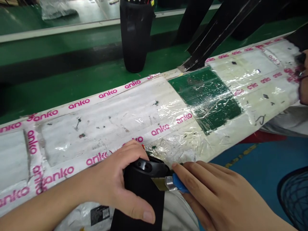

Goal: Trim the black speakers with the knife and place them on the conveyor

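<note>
Head view: your left hand (120,189) is gripping the black cylinder (141,192) at the table (101,128) edge while your right hand (216,195) fingers are pinching a blue-handled tool (176,185) against its upper side, work seemingly unfinished.

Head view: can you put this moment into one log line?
left hand: holds black cylinder | right hand: blue-handled tool against cylinder | bench: taped plastic

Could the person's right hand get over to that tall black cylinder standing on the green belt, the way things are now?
Probably not at once. The right hand is busy holding a blue-handled tool against the black speaker that the left hand grips. The tall black cylinder stands beyond the taped bench, with nothing between, but it looks a long stretch.
</note>
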Demonstrator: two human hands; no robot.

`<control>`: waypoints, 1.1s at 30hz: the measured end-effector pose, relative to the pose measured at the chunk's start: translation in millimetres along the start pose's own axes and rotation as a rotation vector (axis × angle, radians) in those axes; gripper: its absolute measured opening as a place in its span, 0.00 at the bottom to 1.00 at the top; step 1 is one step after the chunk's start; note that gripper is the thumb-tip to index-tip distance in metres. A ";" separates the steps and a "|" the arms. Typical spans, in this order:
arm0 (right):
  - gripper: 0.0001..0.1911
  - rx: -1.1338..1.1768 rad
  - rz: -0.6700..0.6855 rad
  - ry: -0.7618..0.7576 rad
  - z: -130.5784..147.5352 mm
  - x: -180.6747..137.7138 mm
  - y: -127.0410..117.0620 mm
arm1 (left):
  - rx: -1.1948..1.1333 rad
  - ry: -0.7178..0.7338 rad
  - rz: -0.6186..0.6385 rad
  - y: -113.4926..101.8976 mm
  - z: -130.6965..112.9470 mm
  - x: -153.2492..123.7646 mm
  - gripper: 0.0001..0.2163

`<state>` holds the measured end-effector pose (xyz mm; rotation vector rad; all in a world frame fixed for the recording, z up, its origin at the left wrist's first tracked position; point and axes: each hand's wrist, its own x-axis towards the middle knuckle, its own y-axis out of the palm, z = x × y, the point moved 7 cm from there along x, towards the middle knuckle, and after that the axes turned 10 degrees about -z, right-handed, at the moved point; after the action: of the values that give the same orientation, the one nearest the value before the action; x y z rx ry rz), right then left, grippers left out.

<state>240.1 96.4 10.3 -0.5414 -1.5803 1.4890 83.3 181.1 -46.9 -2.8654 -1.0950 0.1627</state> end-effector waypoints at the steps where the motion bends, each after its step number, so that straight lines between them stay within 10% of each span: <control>1: 0.17 0.003 0.006 0.009 0.3 0.3 0.8 | -0.005 -0.006 0.003 0.3 0.5 0.0 0.26; 33: 0.04 0.098 0.219 0.161 -12.0 10.4 10.4 | 0.098 -0.150 0.007 8.5 -10.1 -4.4 0.21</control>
<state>241.9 113.5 2.2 -0.7780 -1.3498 1.6318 86.9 171.6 -37.4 -2.8083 -1.0682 0.4250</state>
